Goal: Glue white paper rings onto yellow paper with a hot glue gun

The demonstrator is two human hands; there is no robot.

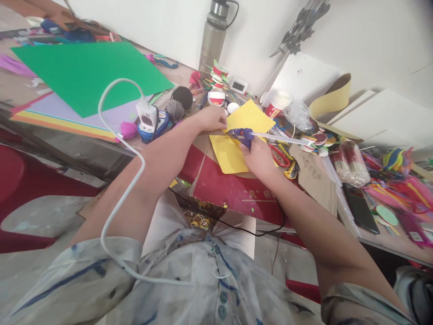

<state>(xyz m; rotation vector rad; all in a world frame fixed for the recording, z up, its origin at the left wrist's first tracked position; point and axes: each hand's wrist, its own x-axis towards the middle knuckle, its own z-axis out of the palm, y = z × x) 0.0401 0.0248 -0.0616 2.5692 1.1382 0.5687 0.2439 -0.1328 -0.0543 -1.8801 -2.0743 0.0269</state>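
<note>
My right hand [260, 155] is closed round the handle of a blue-purple hot glue gun [241, 134]. A long whitish glue stick [284, 138] sticks out of its back, and its nozzle points left over yellow paper. My left hand [214, 118] is pinched just ahead of the nozzle, at the paper's left edge; what its fingertips hold is too small to make out. One yellow piece [251, 114] lies beyond the gun. Another yellow part [227, 157] lies on the near side, over a red cardboard [223, 185]; whether they are one sheet I cannot tell.
A white cable [138, 174] loops over my left forearm from a charger on a blue power socket [153, 126]. Green card [91, 74] lies left. A bottle [213, 40], paper cups [278, 104], red-handled scissors [280, 157] and a phone [360, 208] surround the workspace.
</note>
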